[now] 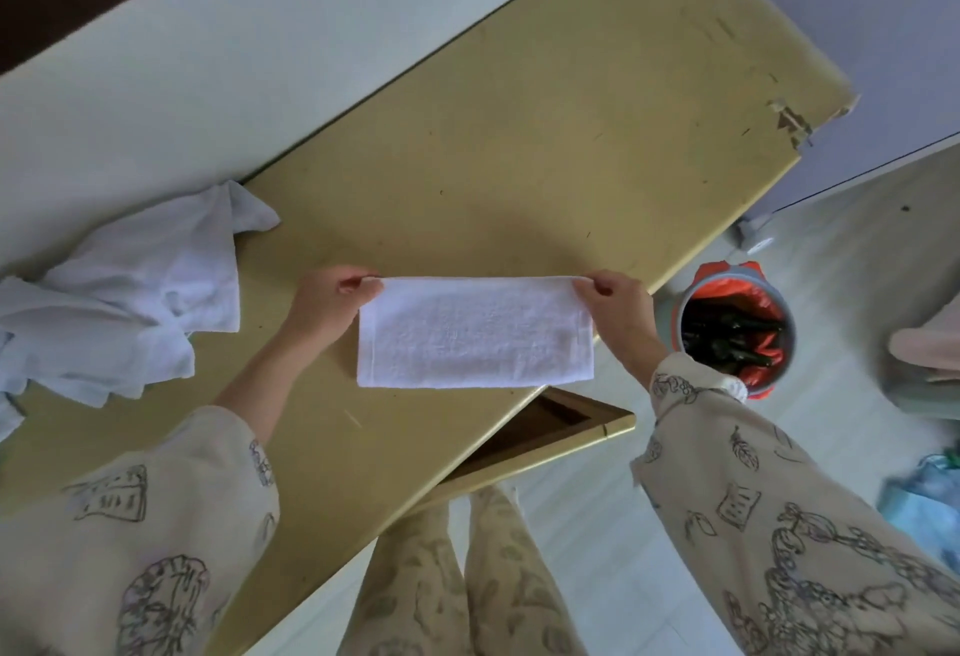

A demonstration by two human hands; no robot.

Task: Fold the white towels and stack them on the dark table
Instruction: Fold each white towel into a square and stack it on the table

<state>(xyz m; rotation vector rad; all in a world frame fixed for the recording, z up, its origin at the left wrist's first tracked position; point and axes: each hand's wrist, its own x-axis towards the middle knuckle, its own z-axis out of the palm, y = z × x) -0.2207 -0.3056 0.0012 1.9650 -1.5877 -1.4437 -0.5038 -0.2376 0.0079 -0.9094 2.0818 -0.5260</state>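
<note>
L hand (324,299) & R hand (618,304) each pinched 1 top corner of towel (475,333), frame centre; I judged corners needed squaring before next fold.

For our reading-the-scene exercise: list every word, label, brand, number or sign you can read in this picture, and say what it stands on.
None can be read.
Cream printed sleeves: line drawings only; small marks inside the page-like shapes are too blurred to read.
Folded white terry towel, held at its far corners by left hand and right hand: no label showing.
Grey round bin with red liner: no text visible.
</note>
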